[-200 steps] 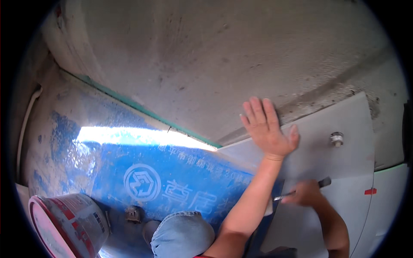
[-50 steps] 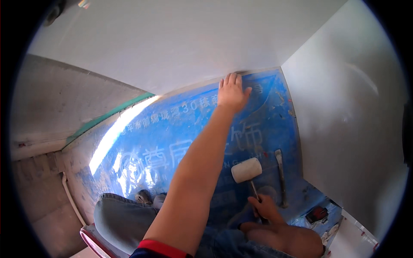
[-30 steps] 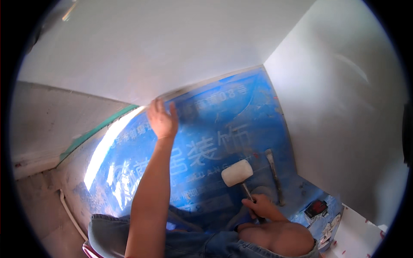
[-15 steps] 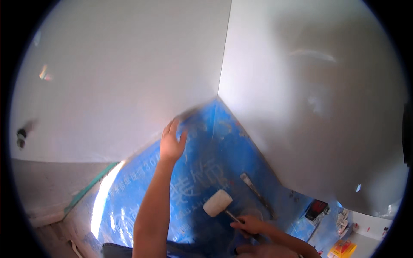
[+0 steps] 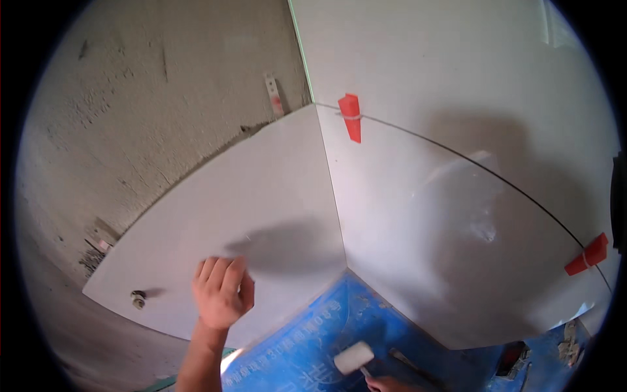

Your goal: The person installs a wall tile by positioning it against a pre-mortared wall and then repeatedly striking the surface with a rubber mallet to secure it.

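Observation:
My left hand [image 5: 221, 294] has curled fingers in front of the lower white wall tile [image 5: 274, 170] at left; its palm is hidden, and I cannot tell whether it touches the tile. My right hand [image 5: 382, 383], mostly below the picture's edge, grips the handle of a white-headed mallet [image 5: 353, 356] low over the blue floor sheet [image 5: 310, 336]. A metal bar [image 5: 415, 366] lies to the mallet's right. A pipe fitting [image 5: 138, 299] sticks out of the left tile.
Bare plaster [image 5: 163, 91] with metal tabs [image 5: 273, 91] rises above the left tile. The tiled right wall [image 5: 457, 65] meets it at a corner, with red wedges [image 5: 350, 117] on its horizontal joint. Dark tools [image 5: 513, 359] and scraps lie at bottom right.
The view has tilted up from the blue floor to the wall corner. My left hand has left the tile's bottom edge, its fingers now curled. The mallet stays low in my right hand.

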### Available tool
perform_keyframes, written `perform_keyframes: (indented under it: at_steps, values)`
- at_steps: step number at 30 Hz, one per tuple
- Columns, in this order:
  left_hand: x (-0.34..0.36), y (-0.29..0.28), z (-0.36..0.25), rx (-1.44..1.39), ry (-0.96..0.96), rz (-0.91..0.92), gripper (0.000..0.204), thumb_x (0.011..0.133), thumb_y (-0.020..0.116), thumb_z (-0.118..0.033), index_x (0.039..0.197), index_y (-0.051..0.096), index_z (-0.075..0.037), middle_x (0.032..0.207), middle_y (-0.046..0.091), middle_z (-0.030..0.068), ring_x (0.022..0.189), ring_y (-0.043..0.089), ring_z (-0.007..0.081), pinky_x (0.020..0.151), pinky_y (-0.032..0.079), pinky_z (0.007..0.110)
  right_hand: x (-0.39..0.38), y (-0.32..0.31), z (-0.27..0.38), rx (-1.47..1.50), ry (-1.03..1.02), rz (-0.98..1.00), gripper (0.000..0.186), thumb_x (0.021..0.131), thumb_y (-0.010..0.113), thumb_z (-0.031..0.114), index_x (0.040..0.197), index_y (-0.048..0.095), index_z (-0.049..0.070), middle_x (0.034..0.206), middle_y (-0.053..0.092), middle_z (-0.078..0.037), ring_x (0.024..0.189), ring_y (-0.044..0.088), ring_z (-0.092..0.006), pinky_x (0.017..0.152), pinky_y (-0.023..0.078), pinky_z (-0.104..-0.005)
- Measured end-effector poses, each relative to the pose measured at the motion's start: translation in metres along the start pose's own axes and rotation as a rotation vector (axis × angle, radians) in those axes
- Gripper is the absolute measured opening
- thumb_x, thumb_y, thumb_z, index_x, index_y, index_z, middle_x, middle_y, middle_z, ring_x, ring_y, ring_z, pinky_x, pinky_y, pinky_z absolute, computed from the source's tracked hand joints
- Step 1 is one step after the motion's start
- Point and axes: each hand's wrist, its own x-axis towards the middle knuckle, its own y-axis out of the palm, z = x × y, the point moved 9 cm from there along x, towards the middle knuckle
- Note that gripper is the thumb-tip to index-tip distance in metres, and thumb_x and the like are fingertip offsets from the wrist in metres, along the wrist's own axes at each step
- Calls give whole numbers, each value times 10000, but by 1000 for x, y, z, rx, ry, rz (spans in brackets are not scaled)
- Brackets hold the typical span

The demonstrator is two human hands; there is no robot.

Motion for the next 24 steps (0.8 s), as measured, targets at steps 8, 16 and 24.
perform_keyframes:
  at_steps: [8, 16, 24]
  values:
    - [85, 40, 2, 177, 390, 110, 189, 683, 666, -86, 684, 479, -116, 660, 436, 25, 625, 465, 211, 570, 360, 344, -33, 118, 263, 622, -470, -98, 292, 1006, 510, 344, 846, 420, 117, 665, 398, 4, 521, 413, -122, 512, 384, -307]
    - [91, 45, -2, 266, 401, 152, 177, 690, 663, -136, 687, 486, -126, 671, 442, 20, 626, 460, 195, 571, 349, 330, -88, 134, 381, 160, -1532, 15, 233, 990, 394, 202, 795, 381, 75, 598, 403, -52, 502, 426, -125, 444, 334, -276]
    - [87, 48, 1, 257, 404, 174, 193, 659, 652, -154, 632, 462, -134, 645, 435, 14, 620, 459, 195, 568, 347, 336, -50, 134, 446, 198, -1696, -182, 306, 981, 393, 202, 706, 374, 70, 558, 391, -25, 473, 377, -100, 425, 308, -250]
